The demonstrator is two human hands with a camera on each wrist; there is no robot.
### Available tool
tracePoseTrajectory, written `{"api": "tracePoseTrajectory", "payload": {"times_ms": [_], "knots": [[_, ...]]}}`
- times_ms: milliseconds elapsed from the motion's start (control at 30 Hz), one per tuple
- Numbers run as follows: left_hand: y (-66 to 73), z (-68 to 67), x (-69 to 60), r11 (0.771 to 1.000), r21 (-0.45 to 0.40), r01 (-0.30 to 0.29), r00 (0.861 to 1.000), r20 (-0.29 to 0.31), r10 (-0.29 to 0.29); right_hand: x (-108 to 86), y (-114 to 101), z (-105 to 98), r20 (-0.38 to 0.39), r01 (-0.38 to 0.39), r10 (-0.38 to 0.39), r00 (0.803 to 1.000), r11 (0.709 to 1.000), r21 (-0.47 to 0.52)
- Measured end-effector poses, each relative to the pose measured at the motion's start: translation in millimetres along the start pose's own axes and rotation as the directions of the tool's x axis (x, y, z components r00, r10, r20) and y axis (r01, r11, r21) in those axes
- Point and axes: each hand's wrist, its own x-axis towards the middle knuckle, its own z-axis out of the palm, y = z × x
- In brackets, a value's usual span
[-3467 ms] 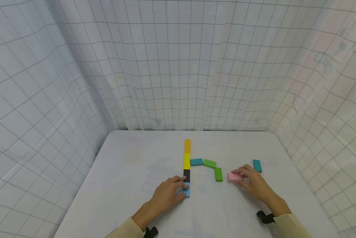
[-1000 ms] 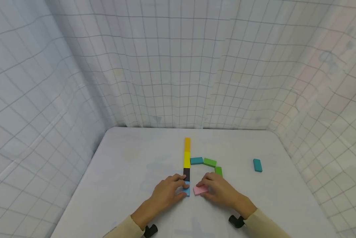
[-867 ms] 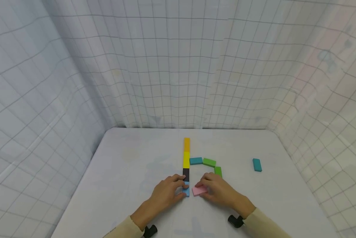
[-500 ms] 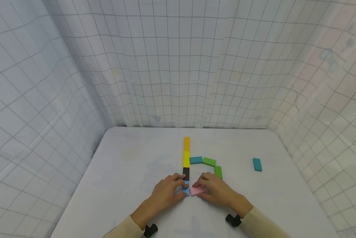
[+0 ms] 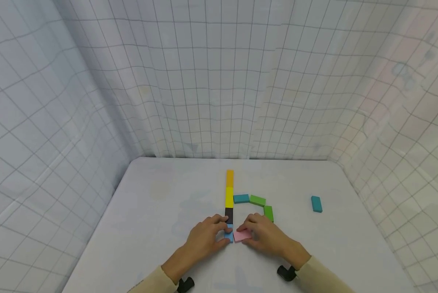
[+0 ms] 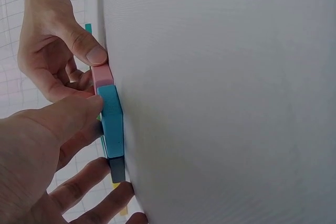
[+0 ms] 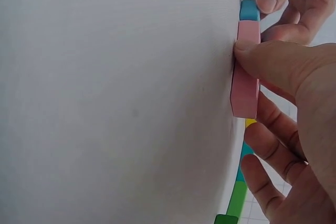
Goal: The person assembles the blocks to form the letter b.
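Note:
My left hand pinches the light blue block, its fingertips reaching up by the black block. Between thumb and fingers, my right hand grips a pink block lying flat. In the right wrist view one end of the pink block meets the blue block. Beyond the black block, a yellow block and an orange block continue the straight column. A teal block and a green block curve off it to a second green block, partly behind my right hand.
A separate teal block lies to the right on the white table. Grid-patterned white curtains stand behind the table and along both sides. Small black devices sit at both wrists.
My right hand has brought the pink block leftward and nearer, from beside the separate teal block up against the light blue block. My left hand has stayed in place.

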Motion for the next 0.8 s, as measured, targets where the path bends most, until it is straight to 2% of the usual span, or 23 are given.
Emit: {"api": "tracePoseTrajectory", "payload": {"times_ms": [300, 533, 800], "knots": [[-4.1, 2.0, 1.8, 1.0, -0.001, 0.0, 1.0, 0.012, 0.0, 0.7, 1.2, -2.7, 0.014, -0.013, 0.013, 1.0, 1.0, -0.003], [-0.6, -0.4, 1.3, 1.0, -0.003, 0.026, 0.999, 0.036, -0.026, -2.5, 4.0, -2.8, 0.019, -0.033, 0.033, 0.999, 0.999, 0.017], [-0.8, 1.0, 2.9, 0.999, 0.009, 0.04, 0.998, 0.041, -0.04, -5.9, 8.4, -10.0, -0.009, -0.057, 0.058, 0.998, 0.998, 0.037]]}}
